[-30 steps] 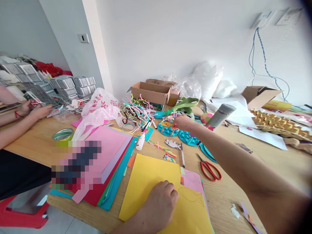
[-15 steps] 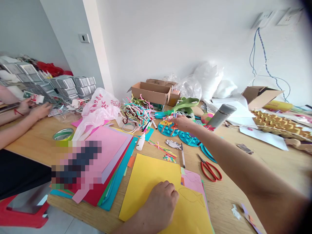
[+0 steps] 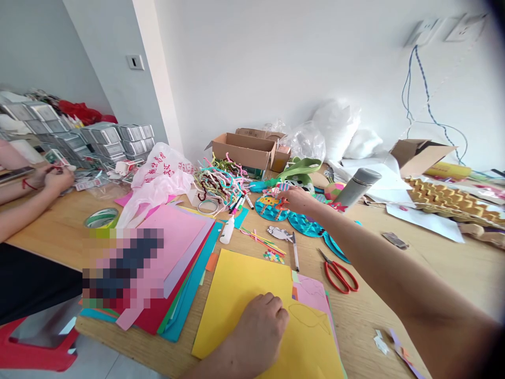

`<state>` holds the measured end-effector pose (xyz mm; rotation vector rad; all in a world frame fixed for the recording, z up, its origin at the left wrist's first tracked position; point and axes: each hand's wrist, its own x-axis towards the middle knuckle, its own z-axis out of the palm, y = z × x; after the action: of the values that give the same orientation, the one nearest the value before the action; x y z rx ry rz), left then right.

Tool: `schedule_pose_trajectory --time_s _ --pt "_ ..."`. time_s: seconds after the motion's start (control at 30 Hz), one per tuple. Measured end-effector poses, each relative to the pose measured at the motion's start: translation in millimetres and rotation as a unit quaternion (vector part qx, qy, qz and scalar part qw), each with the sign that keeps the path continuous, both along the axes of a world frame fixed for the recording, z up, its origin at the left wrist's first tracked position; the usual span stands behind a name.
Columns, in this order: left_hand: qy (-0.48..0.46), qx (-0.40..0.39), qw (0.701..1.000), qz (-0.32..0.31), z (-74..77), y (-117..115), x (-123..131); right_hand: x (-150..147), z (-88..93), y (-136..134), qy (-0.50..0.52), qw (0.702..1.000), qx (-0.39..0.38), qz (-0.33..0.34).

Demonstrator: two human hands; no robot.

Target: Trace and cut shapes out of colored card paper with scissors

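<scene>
**A:** Where is the left hand shown?

**B:** Lower centre, laid on the yellow sheet. The fingers are curled under, so their tips are hidden.

**A:** And the right hand?

**B:** Mid-frame, at the teal disc. Its fingertips are turned away, so no grasp can be made out.

**A:** What is obscured?

**B:** The coloured paper stack, lower left, is partly masked by a pixelated patch. A co-worker's hands, upper left, are cut off at the edge.

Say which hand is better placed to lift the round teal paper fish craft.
Probably right: the right hand is at the round teal paper fish craft; the left hand lies on the yellow paper sheet.
</scene>
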<state>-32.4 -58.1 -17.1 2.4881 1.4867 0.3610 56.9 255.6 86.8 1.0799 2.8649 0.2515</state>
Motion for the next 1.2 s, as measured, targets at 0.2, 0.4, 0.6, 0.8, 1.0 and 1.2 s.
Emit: schedule_pose_trajectory --time_s 0.2,0.4,0.6,0.8,1.0,1.2 --pt "0.007 0.01 1.0 -0.005 -1.5 0.8 -0.4 3.3 1.0 -1.6 0.003 1.0 -0.009 0.002" --pt "0.004 0.016 1.0 -0.004 -2.8 1.3 -0.3 5.2 1.2 -1.7 0.023 1.0 -0.008 0.001" --pt "0.009 0.023 1.0 -0.005 -4.3 0.8 -0.4 7.5 1.2 -0.6 0.061 0.998 0.008 -0.013" --pt "0.014 0.023 1.0 -0.008 -4.3 0.7 0.0 14.6 11.4 1.8 0.118 0.992 0.036 -0.014" --pt "0.014 0.022 1.0 -0.008 -4.8 0.6 0.5 28.0 28.4 -20.3 0.312 0.945 0.101 -0.012" --pt "0.018 0.036 0.999 -0.003 -3.6 2.7 1.5 66.1 23.8 -93.9 0.481 0.869 0.102 -0.054"
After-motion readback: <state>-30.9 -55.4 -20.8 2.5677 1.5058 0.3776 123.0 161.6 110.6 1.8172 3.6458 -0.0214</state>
